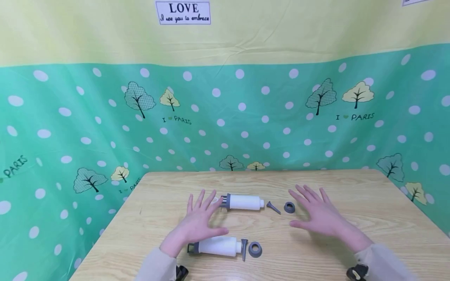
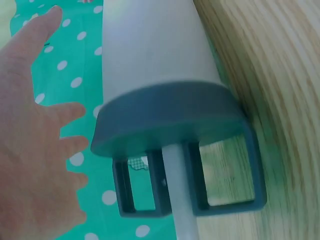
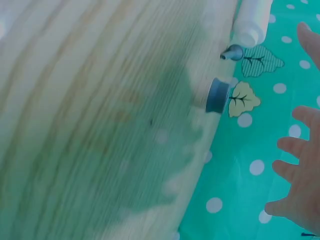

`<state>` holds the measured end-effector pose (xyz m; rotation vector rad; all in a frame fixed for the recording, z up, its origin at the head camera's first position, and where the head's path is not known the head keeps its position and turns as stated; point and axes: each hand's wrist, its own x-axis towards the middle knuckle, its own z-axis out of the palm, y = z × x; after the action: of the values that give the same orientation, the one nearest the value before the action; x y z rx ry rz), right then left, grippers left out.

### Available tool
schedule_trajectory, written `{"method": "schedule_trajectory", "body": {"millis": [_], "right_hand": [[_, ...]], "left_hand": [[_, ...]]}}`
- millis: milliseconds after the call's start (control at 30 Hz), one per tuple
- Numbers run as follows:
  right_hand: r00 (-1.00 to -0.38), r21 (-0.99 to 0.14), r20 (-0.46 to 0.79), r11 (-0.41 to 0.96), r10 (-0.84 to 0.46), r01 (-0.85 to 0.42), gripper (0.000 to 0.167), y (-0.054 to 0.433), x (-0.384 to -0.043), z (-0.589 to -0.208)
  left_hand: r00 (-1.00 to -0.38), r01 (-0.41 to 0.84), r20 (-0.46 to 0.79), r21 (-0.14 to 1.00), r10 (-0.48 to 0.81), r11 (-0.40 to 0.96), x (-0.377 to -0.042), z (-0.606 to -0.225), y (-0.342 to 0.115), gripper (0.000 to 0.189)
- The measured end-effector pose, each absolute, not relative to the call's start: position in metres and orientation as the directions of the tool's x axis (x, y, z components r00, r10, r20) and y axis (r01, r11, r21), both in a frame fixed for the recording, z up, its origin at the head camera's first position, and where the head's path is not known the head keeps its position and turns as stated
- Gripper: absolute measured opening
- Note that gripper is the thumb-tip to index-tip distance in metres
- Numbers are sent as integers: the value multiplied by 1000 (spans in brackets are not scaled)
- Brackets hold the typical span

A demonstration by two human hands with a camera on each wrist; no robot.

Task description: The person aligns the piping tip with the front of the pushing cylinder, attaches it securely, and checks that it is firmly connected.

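Nearest, a pale left sleeve (image 1: 154,267) angles up and inward to the left hand (image 1: 198,224), its fingers fanned apart and gripping nothing, seen between the near white tube (image 1: 218,247) and the far white tube (image 1: 245,202) on the worktop (image 1: 351,185). Just right of each tube lies a dark nozzle (image 1: 244,249), then a dark ring (image 1: 254,255). Beyond, the right hand (image 1: 318,214), equally unburdened, slants inward with splayed fingers near the far ring (image 1: 289,211).
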<state>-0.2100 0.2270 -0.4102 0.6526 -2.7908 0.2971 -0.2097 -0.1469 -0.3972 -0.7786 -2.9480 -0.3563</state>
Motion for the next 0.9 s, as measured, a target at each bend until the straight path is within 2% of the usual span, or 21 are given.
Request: {"method": "schedule_trajectory", "body": {"millis": [467, 633, 900], "right_hand": [[-829, -163, 324, 837, -455, -523, 82, 199, -202, -414], [-819, -146, 304, 825, -487, -546, 81, 188, -200, -416], [-826, -203, 223, 804, -518, -559, 74, 169, -193, -417]], "left_hand": [[-828, 559, 183, 204, 529, 804, -203, -402, -134, 81], [-822, 568, 183, 195, 539, 800, -199, -403, -127, 74], [-817, 575, 184, 179, 547, 798, -193, -407, -113, 58]]}}
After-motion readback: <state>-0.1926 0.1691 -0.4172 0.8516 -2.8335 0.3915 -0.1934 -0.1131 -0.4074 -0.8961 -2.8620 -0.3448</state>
